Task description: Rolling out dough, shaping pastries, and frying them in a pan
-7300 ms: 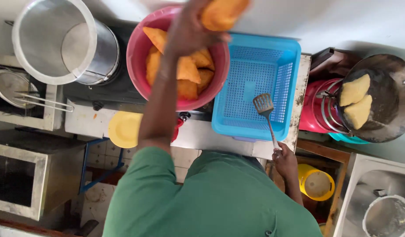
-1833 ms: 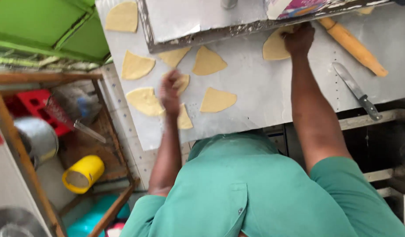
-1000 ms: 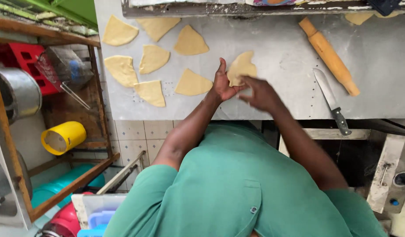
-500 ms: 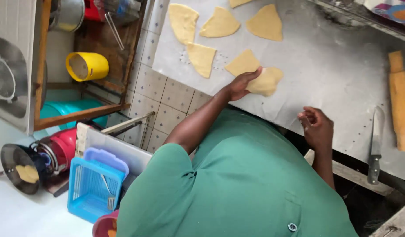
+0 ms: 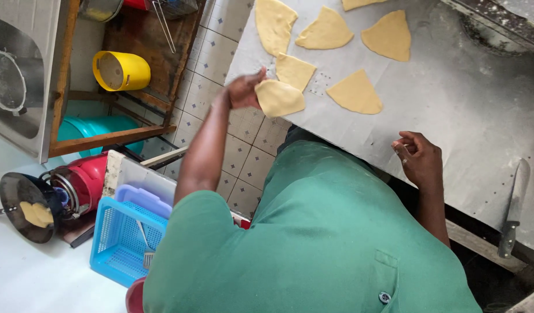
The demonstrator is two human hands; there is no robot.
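One folded dough piece [image 5: 280,97] now hangs lifted off the metal worktop [image 5: 452,110], pinched in the left hand [image 5: 244,90], while the right hand [image 5: 419,157] has drawn back to the worktop's near edge, loosely curled and empty.

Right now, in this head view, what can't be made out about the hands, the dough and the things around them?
- Left hand: whether its fingers pinch the folded yellow dough piece, hidden behind it.
- Right hand: curled at the grey worktop edge; palm unseen.
- Topmost dough piece: cut by the frame.
- Blue plastic basket: part hidden by the green shirt.
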